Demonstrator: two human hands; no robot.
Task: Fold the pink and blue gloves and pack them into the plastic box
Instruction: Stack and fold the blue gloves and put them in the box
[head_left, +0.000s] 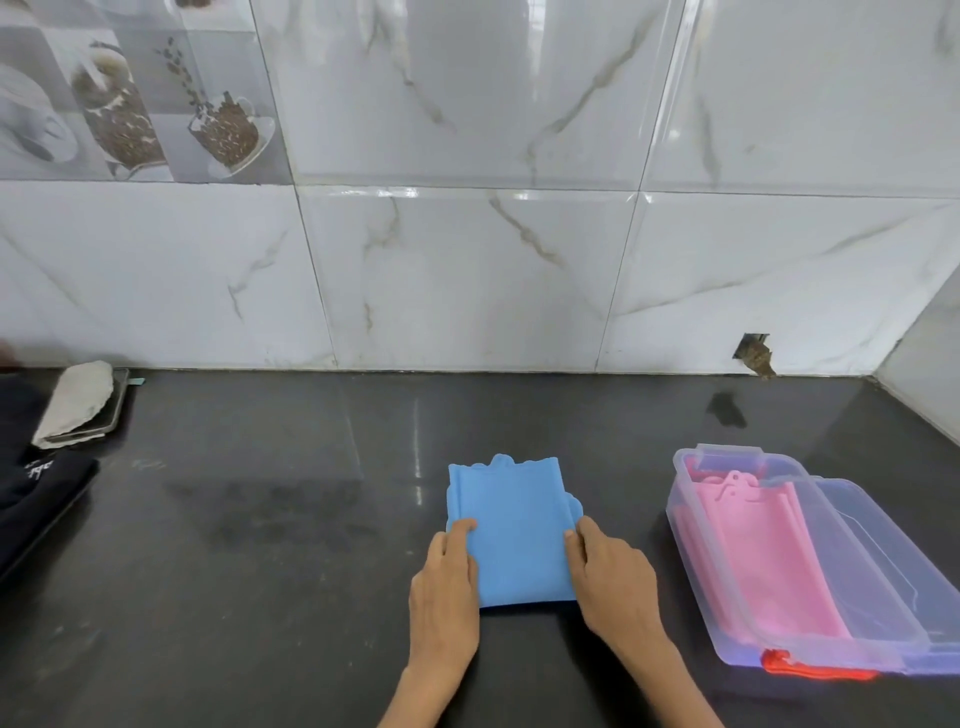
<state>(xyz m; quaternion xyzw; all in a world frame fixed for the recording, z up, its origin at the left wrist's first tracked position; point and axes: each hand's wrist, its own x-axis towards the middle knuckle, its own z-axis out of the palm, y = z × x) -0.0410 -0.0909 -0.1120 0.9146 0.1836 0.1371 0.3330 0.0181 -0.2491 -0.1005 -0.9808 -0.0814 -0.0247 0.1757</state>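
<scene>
A white marbled tile wall (467, 270) rose behind a dark, glossy surface (260, 571), with a printed tile of coffee cups and beans (130, 93) at the upper left and a chipped hole (753, 356) low in the tiles at the right. On the right of the surface stood the clear plastic box (691, 530), open, with its lid (883, 545) lying along its right side and a red-orange latch (810, 670) at its near end. The pink gloves (769, 561) lay folded flat inside the box. Left of it, well apart, the blue gloves (514, 530) lay folded into a rectangle in the middle of the surface, scalloped cuff edges pointing towards the wall. The left hand (447, 587) rested on the fold's left edge, its fingers (462, 527) held together and laid on the rubber. The right hand (608, 577) lay on the right edge the same way, fingers close together and pressing down. At the far left sat a dark cloth (36, 493) and a pale bundle (78, 400) on a small metal tray (117, 415).
</scene>
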